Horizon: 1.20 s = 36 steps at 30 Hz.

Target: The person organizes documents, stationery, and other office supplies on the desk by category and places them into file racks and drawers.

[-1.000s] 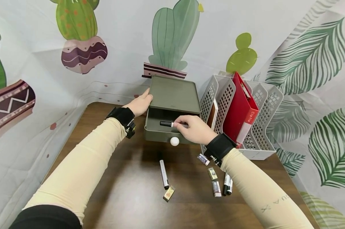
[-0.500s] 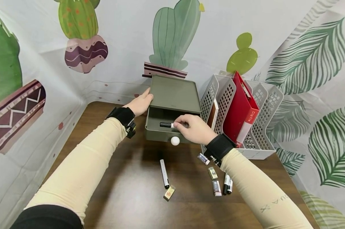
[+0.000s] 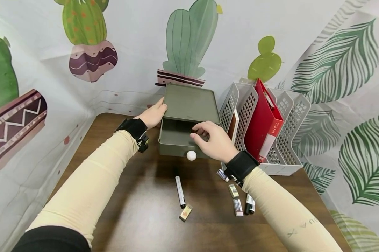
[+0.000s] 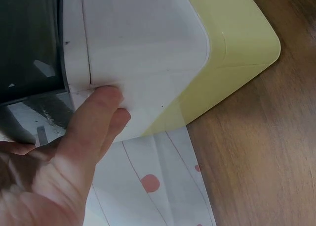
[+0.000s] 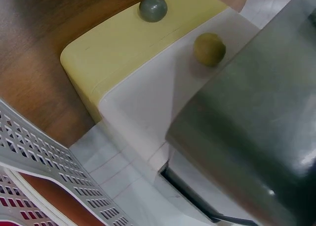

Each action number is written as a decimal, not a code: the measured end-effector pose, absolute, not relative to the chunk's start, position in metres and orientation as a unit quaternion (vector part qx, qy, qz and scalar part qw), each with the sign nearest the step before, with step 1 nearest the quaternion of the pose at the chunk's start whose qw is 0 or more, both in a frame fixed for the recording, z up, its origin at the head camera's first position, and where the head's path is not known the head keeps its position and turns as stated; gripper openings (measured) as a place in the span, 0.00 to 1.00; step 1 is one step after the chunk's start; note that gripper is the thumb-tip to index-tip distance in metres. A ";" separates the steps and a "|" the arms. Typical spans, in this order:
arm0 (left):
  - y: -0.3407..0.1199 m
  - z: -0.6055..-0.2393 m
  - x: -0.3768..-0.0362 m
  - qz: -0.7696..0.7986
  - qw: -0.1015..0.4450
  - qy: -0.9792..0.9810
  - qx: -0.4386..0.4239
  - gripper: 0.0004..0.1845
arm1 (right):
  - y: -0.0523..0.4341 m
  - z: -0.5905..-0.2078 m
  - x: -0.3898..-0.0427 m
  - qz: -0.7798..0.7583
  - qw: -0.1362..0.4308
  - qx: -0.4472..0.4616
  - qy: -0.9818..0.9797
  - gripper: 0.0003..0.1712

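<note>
A desktop drawer unit (image 3: 191, 101) with a green top stands by the wall, its green top drawer (image 3: 173, 149) pulled out by a white knob (image 3: 191, 155). My left hand (image 3: 151, 114) rests against the unit's left side. In the left wrist view, straight fingers of that hand (image 4: 81, 147) touch the white tier (image 4: 143, 33), above a yellow tier (image 4: 247, 43). Over the open drawer hovers my right hand (image 3: 216, 141), fingers loosely bent with nothing seen between them; it hides part of the drawer's inside. The right wrist view shows the green drawer (image 5: 256, 102) but not the hand.
A grey file rack (image 3: 290, 168) with a red clip file (image 3: 260, 122) stands at the right. On the wooden table lie a white marker (image 3: 180, 191), a small yellowish eraser (image 3: 185, 212), more erasers (image 3: 238, 207) and two markers (image 3: 249, 204) near the right arm.
The black-capped marker that the right hand pinched over the drawer has left its fingers and is out of sight. Those fingers have parted. The left hand stays at the unit's side.
</note>
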<state>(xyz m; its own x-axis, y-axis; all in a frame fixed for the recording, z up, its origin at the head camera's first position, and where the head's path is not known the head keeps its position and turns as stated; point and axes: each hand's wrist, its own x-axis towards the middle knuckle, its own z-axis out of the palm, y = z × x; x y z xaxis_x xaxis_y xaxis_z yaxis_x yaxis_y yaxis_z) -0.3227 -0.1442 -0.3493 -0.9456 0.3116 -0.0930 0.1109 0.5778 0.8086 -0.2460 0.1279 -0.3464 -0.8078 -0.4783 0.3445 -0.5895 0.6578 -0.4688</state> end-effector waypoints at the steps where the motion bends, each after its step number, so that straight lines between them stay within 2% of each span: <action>1: -0.145 -0.349 -0.323 0.442 0.114 0.881 0.122 0.37 | 0.128 -0.346 -0.244 0.293 0.110 0.291 -0.904 0.17; 8: -0.148 -0.344 -0.319 0.441 0.113 0.881 0.126 0.37 | 0.123 -0.341 -0.221 0.333 0.203 0.290 -0.874 0.20; 16: -0.147 -0.347 -0.322 0.441 0.110 0.883 0.118 0.37 | 0.112 -0.350 -0.188 0.331 0.240 0.319 -0.855 0.21; 28: -0.146 -0.353 -0.328 0.437 0.111 0.885 0.120 0.37 | 0.106 -0.390 -0.152 0.290 0.187 0.344 -0.873 0.20; 36: -0.144 -0.357 -0.331 0.438 0.112 0.884 0.118 0.37 | 0.107 -0.435 -0.148 0.228 0.133 0.356 -0.896 0.20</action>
